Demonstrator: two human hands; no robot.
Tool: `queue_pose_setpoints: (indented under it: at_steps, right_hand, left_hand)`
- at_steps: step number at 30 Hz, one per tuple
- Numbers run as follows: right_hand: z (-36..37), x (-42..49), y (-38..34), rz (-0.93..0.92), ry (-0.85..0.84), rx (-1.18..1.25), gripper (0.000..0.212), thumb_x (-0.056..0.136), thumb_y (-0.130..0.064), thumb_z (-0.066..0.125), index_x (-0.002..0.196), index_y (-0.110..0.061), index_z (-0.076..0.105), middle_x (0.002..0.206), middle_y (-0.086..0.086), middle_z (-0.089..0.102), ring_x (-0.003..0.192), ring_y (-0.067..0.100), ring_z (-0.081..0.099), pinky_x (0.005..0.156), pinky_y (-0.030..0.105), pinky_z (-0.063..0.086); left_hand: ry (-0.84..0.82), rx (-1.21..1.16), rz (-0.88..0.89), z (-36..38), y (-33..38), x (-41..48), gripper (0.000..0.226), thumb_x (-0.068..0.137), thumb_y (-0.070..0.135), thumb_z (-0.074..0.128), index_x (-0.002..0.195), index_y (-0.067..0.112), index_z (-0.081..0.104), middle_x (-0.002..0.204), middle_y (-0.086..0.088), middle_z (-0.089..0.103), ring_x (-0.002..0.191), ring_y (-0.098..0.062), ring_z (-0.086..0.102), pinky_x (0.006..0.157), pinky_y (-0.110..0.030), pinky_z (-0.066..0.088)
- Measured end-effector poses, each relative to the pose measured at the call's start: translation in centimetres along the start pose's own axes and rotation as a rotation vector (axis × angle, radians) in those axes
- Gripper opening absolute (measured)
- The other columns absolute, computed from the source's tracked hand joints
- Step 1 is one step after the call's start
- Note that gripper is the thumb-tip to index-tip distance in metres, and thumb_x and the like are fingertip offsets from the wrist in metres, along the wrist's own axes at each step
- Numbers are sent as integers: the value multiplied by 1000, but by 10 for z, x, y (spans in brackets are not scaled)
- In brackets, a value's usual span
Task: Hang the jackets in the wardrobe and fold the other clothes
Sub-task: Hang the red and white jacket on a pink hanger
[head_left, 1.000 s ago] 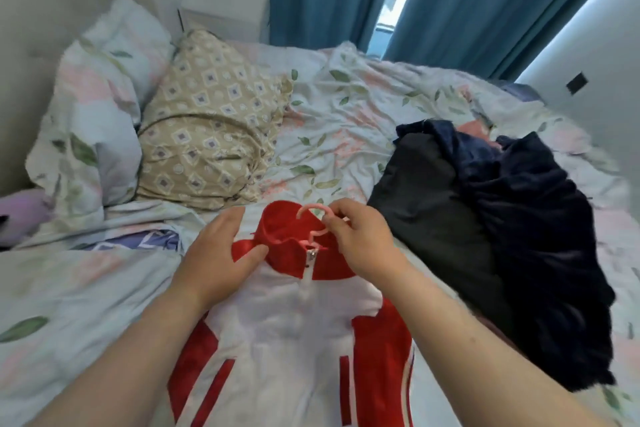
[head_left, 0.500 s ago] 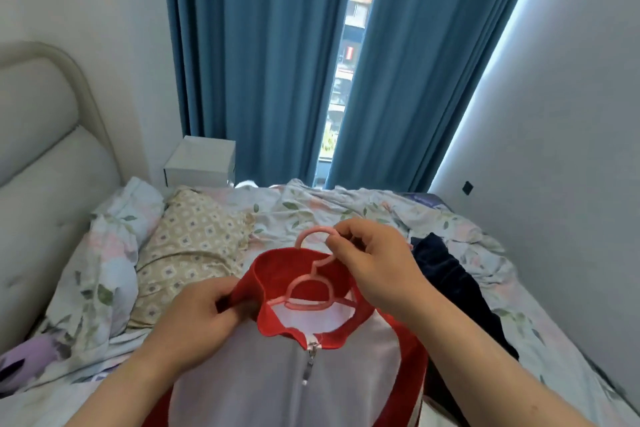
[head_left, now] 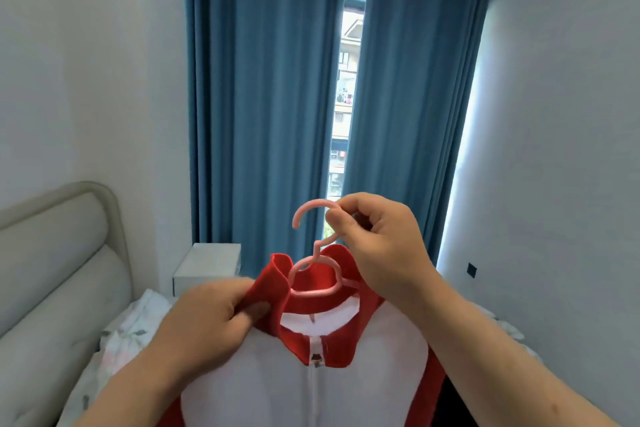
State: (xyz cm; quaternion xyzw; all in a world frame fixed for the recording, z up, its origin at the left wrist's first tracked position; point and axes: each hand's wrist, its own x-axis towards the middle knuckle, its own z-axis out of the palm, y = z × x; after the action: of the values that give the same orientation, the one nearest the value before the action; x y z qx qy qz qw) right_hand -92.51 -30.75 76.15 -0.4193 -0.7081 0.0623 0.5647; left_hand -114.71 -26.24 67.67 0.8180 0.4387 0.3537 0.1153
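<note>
Head view: my right hand [head_left: 377, 243] pinches the pink hanger [head_left: 313, 253] by its hook, carrying the red-and-white jacket [head_left: 311, 374] lifted in front of me, while my left hand [head_left: 211, 319] grips the collar so it sits square for hanging.

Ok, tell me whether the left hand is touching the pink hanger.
Apart. The head view shows the left hand pinching the red collar, with a strip of collar fabric lying between it and the hanger.
</note>
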Motion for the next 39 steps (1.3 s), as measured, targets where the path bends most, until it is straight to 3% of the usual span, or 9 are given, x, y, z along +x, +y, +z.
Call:
queue_pose_setpoints:
  at_steps: [5,9,14,19,23,27,31,34,39]
  right_hand:
    - [-53,16,9,51,-98,-80,26,99,-32,58,114,-15,70,84,-14,68,77,5,63,74,23,50]
    - [-77,7,44,158,-405,-249,49,101,-41,44,75,-2,54,70,8,53,66,13,49,67,38,45]
    - [-83,14,62,-13,-309,-366,44,102,-40,41,64,-20,44,57,-8,46,57,9,41,60,31,37]
    - [-101,13,75,-147,-133,-514,54,98,-63,11,68,-25,37,62,-7,45,64,19,44,61,39,39]
    - [-113,1,85,-298,54,-498,45,94,-54,30,72,-19,49,66,-9,48,62,22,47,53,34,37]
    - [-122,5,83,-376,7,-295,19,83,-32,69,91,-16,64,85,-5,55,80,20,51,73,34,44]
    - [-121,12,53,-324,-338,-259,24,93,-51,51,92,-29,60,83,-13,64,81,11,59,75,33,49]
    - [-111,9,35,-401,-288,-412,36,88,-62,37,77,-28,44,71,-12,53,73,17,54,67,35,42]
    - [-85,0,15,-410,-323,-94,33,89,-48,57,71,-30,37,64,-10,50,65,14,48,60,34,39]
  left_hand:
    - [135,23,30,-38,25,11,25,78,42,51,83,25,68,73,15,68,73,-12,65,68,-42,52]
    - [261,40,-21,-69,37,15,14,89,37,60,81,29,68,70,15,69,68,-3,64,65,-37,50]
    - [330,19,-91,-90,56,14,19,94,23,66,76,27,72,67,11,69,62,2,57,64,-28,45]
    - [415,-17,-167,-105,85,18,27,93,16,66,66,18,70,61,1,67,55,-6,55,61,-30,42]
    - [449,15,-158,-107,114,13,29,93,11,65,65,16,71,61,1,68,55,-6,57,56,-23,42]
    - [434,104,-132,-104,142,-1,25,95,16,64,75,30,70,66,1,70,57,-4,58,58,-22,44]
    - [441,165,-134,-103,173,-22,26,95,26,63,73,40,69,67,13,70,58,1,61,62,-29,45]
    - [444,169,-184,-106,192,-43,15,87,38,56,79,37,69,74,10,72,68,-8,67,69,-37,50]
    - [482,238,-256,-110,215,-88,20,84,40,51,80,28,66,76,2,70,73,-20,67,70,-36,50]
